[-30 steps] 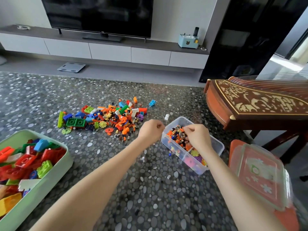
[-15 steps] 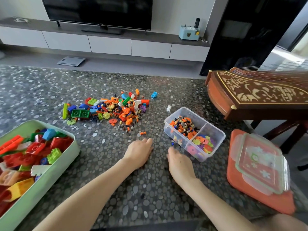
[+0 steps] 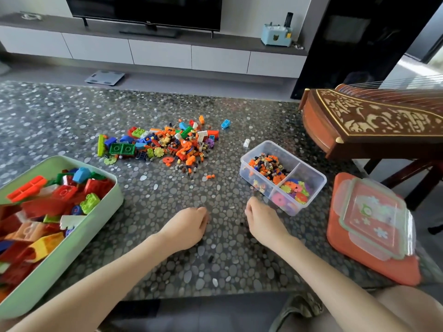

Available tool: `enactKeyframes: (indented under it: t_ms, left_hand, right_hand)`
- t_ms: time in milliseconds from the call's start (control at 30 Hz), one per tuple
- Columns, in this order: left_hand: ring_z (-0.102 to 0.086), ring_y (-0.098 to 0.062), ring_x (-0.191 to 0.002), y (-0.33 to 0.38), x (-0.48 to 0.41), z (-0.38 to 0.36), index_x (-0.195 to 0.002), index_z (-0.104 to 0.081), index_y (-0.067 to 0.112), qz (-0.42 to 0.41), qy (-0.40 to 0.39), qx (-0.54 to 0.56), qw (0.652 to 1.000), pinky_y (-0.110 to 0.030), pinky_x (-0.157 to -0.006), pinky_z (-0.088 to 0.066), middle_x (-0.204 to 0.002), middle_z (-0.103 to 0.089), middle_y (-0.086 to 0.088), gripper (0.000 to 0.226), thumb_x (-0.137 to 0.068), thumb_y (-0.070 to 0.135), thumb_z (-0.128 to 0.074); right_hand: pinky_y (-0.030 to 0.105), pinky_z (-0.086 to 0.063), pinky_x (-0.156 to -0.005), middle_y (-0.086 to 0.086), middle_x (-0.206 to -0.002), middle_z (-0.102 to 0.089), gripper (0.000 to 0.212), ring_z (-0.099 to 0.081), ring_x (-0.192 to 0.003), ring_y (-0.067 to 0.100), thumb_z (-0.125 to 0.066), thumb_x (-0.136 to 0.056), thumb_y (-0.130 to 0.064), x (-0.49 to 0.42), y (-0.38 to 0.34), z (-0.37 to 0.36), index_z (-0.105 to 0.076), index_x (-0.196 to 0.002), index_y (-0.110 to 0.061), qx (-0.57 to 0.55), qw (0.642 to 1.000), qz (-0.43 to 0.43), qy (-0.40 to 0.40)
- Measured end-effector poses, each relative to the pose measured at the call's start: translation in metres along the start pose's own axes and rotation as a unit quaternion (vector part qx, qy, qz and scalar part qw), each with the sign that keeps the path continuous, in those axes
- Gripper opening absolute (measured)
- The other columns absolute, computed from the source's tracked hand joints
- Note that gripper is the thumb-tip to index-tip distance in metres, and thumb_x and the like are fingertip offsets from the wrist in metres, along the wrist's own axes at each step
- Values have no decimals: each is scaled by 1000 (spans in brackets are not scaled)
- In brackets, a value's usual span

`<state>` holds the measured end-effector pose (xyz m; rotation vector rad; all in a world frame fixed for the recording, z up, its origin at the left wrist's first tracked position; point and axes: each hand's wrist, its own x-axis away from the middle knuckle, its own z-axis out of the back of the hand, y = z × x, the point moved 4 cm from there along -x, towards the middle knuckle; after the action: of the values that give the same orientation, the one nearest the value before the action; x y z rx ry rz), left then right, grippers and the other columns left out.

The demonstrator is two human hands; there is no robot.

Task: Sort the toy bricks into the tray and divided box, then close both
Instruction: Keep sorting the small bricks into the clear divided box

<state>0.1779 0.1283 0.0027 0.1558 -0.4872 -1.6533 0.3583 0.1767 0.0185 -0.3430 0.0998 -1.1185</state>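
Head view: your left hand (image 3: 189, 226) and right hand (image 3: 261, 221) sit low on pebbled surface (image 3: 167, 279), fingers curled down, tips hidden. Can't tell if either pinches anything. Tiny dark bits (image 3: 210, 258) lie around them; likely you're gathering strays.

Divided box (image 3: 311, 178) just beyond right hand, open: small bricks in one compartment, flower discs in other. Green tray (image 3: 112, 188) at left, open, holds big bricks. Unsorted pile (image 3: 165, 144) farther back. Clear lid (image 3: 376, 216) parked at right on orange board (image 3: 347, 248), out of way.
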Motion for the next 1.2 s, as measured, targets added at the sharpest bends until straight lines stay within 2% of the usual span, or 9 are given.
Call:
enactKeyframes:
  t_ms: [133,333,500,633,767,867,967,1033,1200]
  left_hand:
    - [-59,-20,-85,22,24,-13,-89,-51,17,-20,-11,11,1000,-28,-74,-45,-94,-63,-2,11,-94,23,-43]
    - [-52,-30,-103,47,42,-35,-123,-40,10,-68,-31,-192,978,-38,-82,-44,-116,-48,-9,31,-92,12,-42]
    - [-58,-18,-65,51,53,-34,-98,-61,17,-102,-32,-237,966,-25,-48,-45,-82,-58,-3,48,-54,23,-80]
    - [-53,-28,-100,50,51,-37,-126,-38,9,-28,-56,-176,982,-35,-78,-45,-117,-47,-11,41,-87,1,-47]
    - [-55,-25,-101,53,44,-40,-130,-33,7,35,-40,-183,982,-31,-75,-44,-119,-49,-10,43,-89,-1,-46]
    - [-55,-26,-105,55,40,-43,-136,-28,4,29,-53,-215,975,-30,-81,-46,-122,-47,-12,49,-91,-1,-45]
    - [-55,-26,-105,46,22,-25,-124,-45,0,46,-70,-116,990,-28,-84,-44,-119,-52,-14,29,-97,9,-40]
    - [-56,-23,-83,45,6,10,-96,-53,6,74,-14,40,996,-24,-65,-40,-94,-58,-10,16,-97,16,-41]
    - [-45,-20,-56,84,-60,71,-83,-46,12,46,78,213,973,-26,-50,-32,-68,-51,-7,15,-97,16,-41]
  right_hand:
    - [28,-33,-61,6,-106,-53,11,-55,-84,24,-33,-102,-18,24,-20,-14,-40,-108,-13,95,991,86,-27]
    - [29,-40,-65,13,-119,-53,37,-61,-99,28,-34,-97,-5,10,-28,-19,-31,-133,-7,186,977,101,-30]
    - [29,-37,-63,12,-112,-59,26,-62,-95,27,-34,-99,-9,2,-25,-16,-36,-125,-8,166,982,68,-53]
    - [30,-38,-66,14,-110,-61,9,-60,-99,30,-42,-97,-14,-11,-21,-9,-44,-104,-8,69,992,-60,-84]
    - [31,-43,-73,13,-117,-59,23,-58,-107,29,-49,-95,-15,-19,-25,-8,-49,-115,-5,48,988,-114,-90]
    - [30,-42,-71,12,-108,-59,12,-58,-101,28,-48,-94,-11,-18,-24,-8,-48,-105,-7,25,990,-107,-92]
    - [23,-33,-54,2,-77,-46,14,-51,-81,23,-48,-91,-12,-12,-15,-3,-38,-81,-12,-25,991,-108,-78]
    - [23,-28,-48,1,-70,-42,23,-49,-71,19,-50,-90,-14,-9,-6,14,-35,-73,-14,-78,991,-111,-24]
    - [30,-38,-55,-1,-66,-52,13,-55,-65,20,-54,-91,-16,-20,35,87,-50,-81,-9,-142,966,-130,173]
